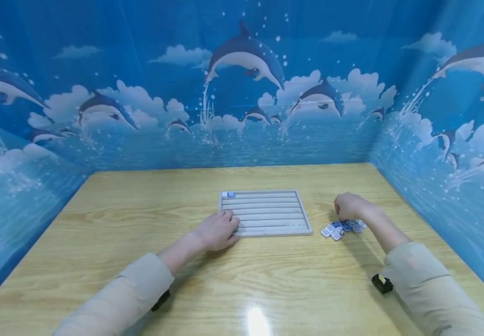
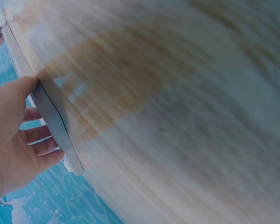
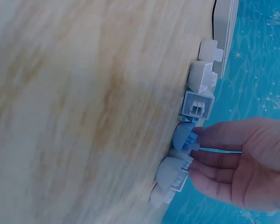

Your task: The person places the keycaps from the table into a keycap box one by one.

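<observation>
Ridged tray (image 1: 273, 211) on counter (image 1: 309, 284), left hand (image 1: 218, 230) gripping its near-left edge! Right hand (image 1: 354, 206) down at keycap pile (image 1: 336, 234), right of tray; can't tell if pinching. Two keycaps (image 1: 231, 194) in tray's far-left corner.

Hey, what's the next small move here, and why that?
Probably lift the blue piece from the pile: the right hand is right at it, the left hand touches the tray, and most of the tray's visible rows look bare.
</observation>
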Demonstrator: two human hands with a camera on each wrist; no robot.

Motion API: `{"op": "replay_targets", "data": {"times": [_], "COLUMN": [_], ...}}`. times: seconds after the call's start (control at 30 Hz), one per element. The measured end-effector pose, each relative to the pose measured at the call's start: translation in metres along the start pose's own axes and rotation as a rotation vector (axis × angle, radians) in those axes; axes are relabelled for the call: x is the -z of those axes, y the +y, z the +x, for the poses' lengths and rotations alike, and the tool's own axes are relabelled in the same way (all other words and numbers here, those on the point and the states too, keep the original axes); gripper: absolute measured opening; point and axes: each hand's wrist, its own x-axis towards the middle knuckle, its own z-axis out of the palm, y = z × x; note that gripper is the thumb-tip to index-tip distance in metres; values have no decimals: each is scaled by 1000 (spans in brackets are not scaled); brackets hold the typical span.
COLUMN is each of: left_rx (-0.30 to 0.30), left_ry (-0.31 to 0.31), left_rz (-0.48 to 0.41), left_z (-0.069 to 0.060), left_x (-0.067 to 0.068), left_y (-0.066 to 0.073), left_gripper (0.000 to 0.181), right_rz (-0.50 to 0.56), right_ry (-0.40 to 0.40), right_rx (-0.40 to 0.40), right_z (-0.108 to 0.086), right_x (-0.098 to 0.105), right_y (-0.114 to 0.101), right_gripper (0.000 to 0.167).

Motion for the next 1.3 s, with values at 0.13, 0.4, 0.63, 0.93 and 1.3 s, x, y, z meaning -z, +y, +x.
{"op": "replay_targets", "data": {"times": [0.13, 0.4, 0.63, 0.93, 1.3], "left_rx": [-3, 2, 8, 20, 14], "left_ry": [5, -15, -26, -31, -24], "left_rz": [2, -13, -13, -26, -15], "left_z": [0, 0, 0, 0, 0], "left_x": [0, 3, 4, 3, 1], "left_y": [-1, 0, -1, 1, 0], "left_gripper": [30, 29, 30, 29, 29], "right_rz": [-4, -41, 47, 51, 77], "right_ry": [6, 80, 144, 200, 269], "right_rx": [-6, 21, 85, 99, 120], "right_z": [1, 6, 14, 25, 37], "right_x": [1, 8, 11, 10, 4], "right_y": [0, -9, -25, -38, -56], "right_gripper": [16, 15, 27, 21, 25]}}
